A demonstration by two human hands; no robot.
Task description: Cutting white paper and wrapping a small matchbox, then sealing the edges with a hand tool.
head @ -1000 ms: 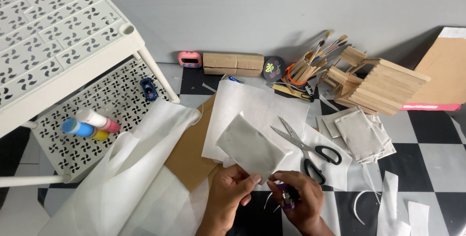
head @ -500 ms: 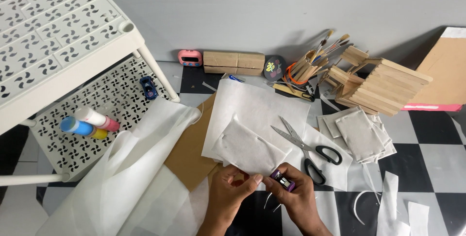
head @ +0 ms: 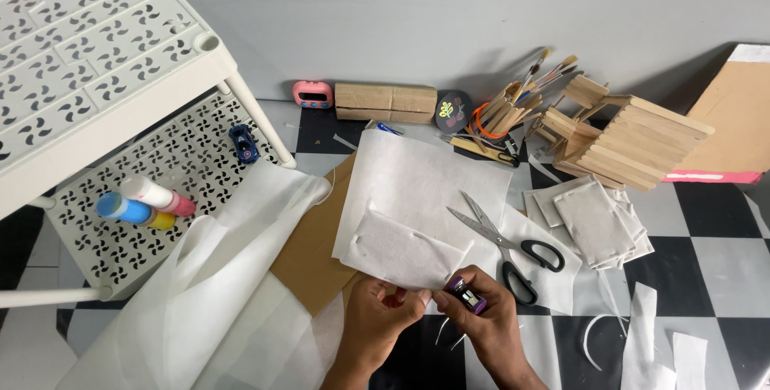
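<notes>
Both hands meet low in the middle of the view, over a black-and-white checkered floor. The left hand [head: 383, 310] pinches the near edge of a small white fabric piece [head: 405, 252] between thumb and fingertips, its grip pressed together on the cloth. The right hand [head: 481, 326] is curled tight around a small purple lighter [head: 467, 295], whose top sits just beside the fabric's lower right corner, close to the left thumb.

The fabric piece lies tilted, its far edge resting on a larger white sheet [head: 421, 173] that in turn overlaps a brown cardboard panel [head: 309, 250]. Black-handled scissors [head: 505, 242] lie open on the sheet just right of the fabric, blades pointing up and left, handles near the right hand's knuckles.

To the right, a stack of small white fabric pouches [head: 593, 218] sits apart from the scissors, with loose white strips [head: 642, 334] scattered nearer the lower right corner. Left of the hands a long fold of white cloth [head: 216, 294] runs from the white plastic rack [head: 120, 61] down to the frame's bottom edge, crowding that side. Paint bottles [head: 144, 202] and a small blue toy car [head: 243, 143] rest on the rack's lower shelf. Against the wall stand a wooden stick model [head: 626, 137], a cup of brushes [head: 513, 101], a wooden block [head: 385, 101] and a pink timer [head: 312, 94]

The only bare floor near the hands is the dark squares directly beneath and between the wrists
</notes>
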